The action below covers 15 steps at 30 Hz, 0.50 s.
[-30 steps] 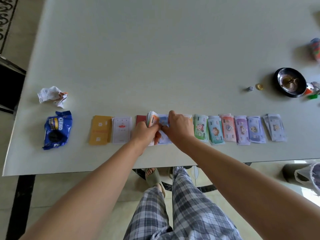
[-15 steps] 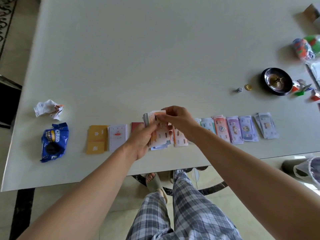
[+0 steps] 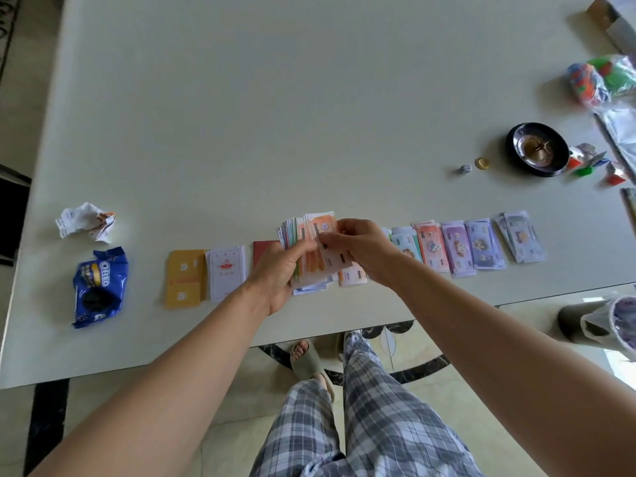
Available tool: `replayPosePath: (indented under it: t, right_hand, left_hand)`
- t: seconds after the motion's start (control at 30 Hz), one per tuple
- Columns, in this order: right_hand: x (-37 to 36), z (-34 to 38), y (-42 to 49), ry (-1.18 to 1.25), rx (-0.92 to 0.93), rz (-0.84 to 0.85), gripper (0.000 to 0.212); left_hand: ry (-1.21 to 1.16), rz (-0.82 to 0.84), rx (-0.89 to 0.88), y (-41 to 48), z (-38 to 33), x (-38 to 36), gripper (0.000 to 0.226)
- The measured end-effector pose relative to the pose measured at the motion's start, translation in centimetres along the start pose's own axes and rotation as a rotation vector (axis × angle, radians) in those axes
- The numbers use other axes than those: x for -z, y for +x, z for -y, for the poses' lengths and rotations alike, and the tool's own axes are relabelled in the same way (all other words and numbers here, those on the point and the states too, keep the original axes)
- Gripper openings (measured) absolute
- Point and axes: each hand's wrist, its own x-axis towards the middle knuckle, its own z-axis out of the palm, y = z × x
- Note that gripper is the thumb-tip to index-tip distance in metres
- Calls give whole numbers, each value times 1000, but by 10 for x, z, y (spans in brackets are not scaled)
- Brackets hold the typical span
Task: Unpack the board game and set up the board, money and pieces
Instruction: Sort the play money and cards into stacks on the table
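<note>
My left hand [image 3: 280,270] grips a thick stack of play money [image 3: 306,241] above the table's near edge. My right hand [image 3: 364,251] pinches the top pale pink note [image 3: 335,258] of that stack. A row of sorted note piles runs to the right: teal [image 3: 402,242], orange [image 3: 430,244], two purple ones [image 3: 480,247] and a grey-lilac pile [image 3: 521,241]. Left of my hands lie a red card stack [image 3: 263,251], a white card stack [image 3: 225,270] and a yellow card stack [image 3: 186,277]. More notes [image 3: 352,277] lie under my hands.
A blue Oreo packet [image 3: 99,285] and a crumpled wrapper [image 3: 84,222] lie at the left. At the right are a die [image 3: 465,169], a gold coin [image 3: 482,162], a black roulette dish [image 3: 537,149], small plastic pieces [image 3: 585,163] and a bag of coloured pieces [image 3: 599,79].
My hands lifted the note stack off the table and drew it slightly toward me. My right hand shifted onto the top note. The camera view also moved right.
</note>
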Motion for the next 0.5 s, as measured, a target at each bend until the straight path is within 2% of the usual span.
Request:
replayPosePath:
  t: [0.07, 0.17, 0.33, 0.5]
  right_hand:
    - [1, 1, 0, 4, 2, -13, 18]
    - [3, 1, 2, 5, -17, -15, 24]
    - [7, -1, 4, 37, -18, -28, 25]
    - [9, -1, 8, 45, -22, -24, 19]
  left_hand:
    - [8, -12, -16, 1, -1, -1, 12]
    - [34, -68, -51, 1, -1, -5, 12]
    - [14, -61, -31, 2, -3, -8, 9]
    - [-20, -99, -29, 2, -6, -9, 14]
